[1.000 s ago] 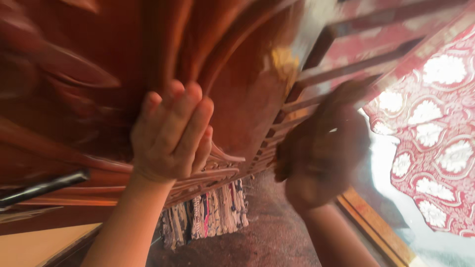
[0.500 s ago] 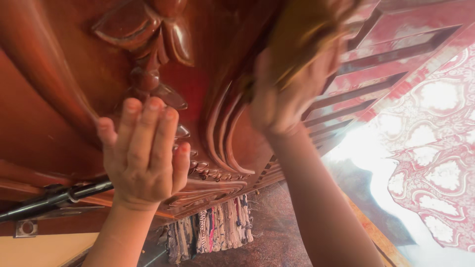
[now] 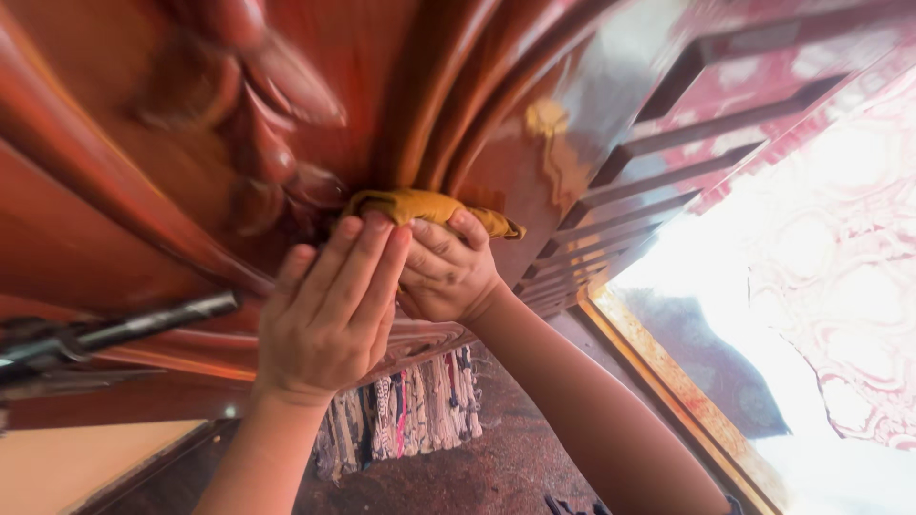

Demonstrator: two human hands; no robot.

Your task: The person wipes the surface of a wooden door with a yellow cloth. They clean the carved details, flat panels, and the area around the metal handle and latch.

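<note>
A glossy carved reddish-brown wooden door (image 3: 134,191) fills the upper left of the view. My right hand (image 3: 445,274) is shut on a folded mustard-yellow cloth (image 3: 420,205) and presses it against the raised carving near the door's middle. My left hand (image 3: 332,305) lies flat on the wood beside it, fingers together, its fingertips touching the cloth and the right hand. Both forearms rise from the bottom edge.
A black metal bar (image 3: 114,329) crosses the door at lower left. A striped multicoloured rag mat (image 3: 401,420) lies on the dark speckled floor. Slatted louvres (image 3: 687,124) run at upper right, a red-and-white patterned curtain (image 3: 849,305) hangs at right, and a wooden frame edge (image 3: 668,401) runs diagonally.
My right hand has come down with the cloth from the upper part of the door to the carving beside my left hand. My left hand has shifted slightly right.
</note>
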